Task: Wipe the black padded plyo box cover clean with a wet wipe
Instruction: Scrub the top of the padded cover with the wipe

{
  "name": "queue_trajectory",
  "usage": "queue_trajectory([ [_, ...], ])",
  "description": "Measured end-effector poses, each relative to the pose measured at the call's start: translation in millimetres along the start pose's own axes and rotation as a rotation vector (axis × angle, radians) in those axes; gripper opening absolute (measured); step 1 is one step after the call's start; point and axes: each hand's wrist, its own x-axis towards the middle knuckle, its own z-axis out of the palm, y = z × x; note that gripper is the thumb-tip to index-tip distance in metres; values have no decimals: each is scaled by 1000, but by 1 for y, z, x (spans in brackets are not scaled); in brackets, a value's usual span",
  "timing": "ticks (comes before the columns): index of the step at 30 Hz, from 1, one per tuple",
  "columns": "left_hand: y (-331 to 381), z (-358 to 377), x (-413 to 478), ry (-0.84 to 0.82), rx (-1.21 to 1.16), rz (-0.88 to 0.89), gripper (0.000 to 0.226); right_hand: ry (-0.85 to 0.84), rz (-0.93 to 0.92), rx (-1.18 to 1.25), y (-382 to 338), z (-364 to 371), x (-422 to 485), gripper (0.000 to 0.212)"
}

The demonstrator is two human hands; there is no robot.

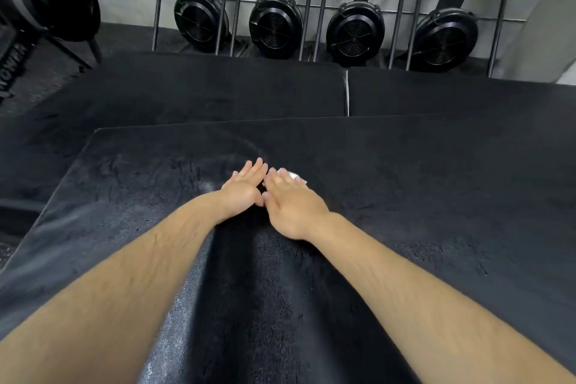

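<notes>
Head view. Both arms reach forward over the black padded cover [405, 196].

- Left hand [246, 187]: flat, palm down on the cover, fingers straight and close together, holding nothing.
- Right hand [290, 206]: flat, fingers straight, pressing the wipe [297, 177] onto the cover. Only a white corner of the wipe shows past the fingertips.
- Hands lie side by side, thumbs touching or nearly so; cannot tell which.
- Wipe position: middle of the cover's width, nearer the far edge than the near one.

Edges and room:
- Far edge runs level across the frame, with a rounded corner at far left. Left edge slants down toward the lower left. Right and near edges are out of frame.
- Bare cover lies left, right and ahead of the hands.
- A darker band runs between the forearms; a pale arc-shaped smear lies just beyond the left hand.
- Two more black boxes [187, 87] butt against the far edge, with a narrow gap between them.
- Behind these stand four upright rowers [353, 29] against the wall, fan housings low.

Writing: white lettering [14, 72] at far left, rotated and cut off by the frame; not readable with certainty.
</notes>
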Motion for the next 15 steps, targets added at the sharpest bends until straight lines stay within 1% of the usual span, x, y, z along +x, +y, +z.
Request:
queue_trajectory([
  [2, 1, -2, 2, -4, 3, -12, 84, 8, -7, -18, 16, -1, -4, 53],
  [5, 1, -1, 3, -7, 27, -12, 85, 39, 128, 36, 29, -14, 0, 51],
  [6, 0, 1, 3, -1, 19, -5, 84, 67, 133, 29, 22, -11, -3, 49],
  [8, 0, 2, 1, 10, -33, -14, 83, 114, 43, 26, 1, 2, -17, 45],
  [9, 1, 1, 1, 11, -60, -30, 83, 103, -11, 36, -5, 9, -25, 47],
  [11, 1, 1, -1, 10, -71, -53, 85, 36, -26, 8, 1, 9, -35, 53],
  [15, 5, 0, -1, 3, -49, -75, 87, 105, 123, -7, 20, -3, -20, 51],
])
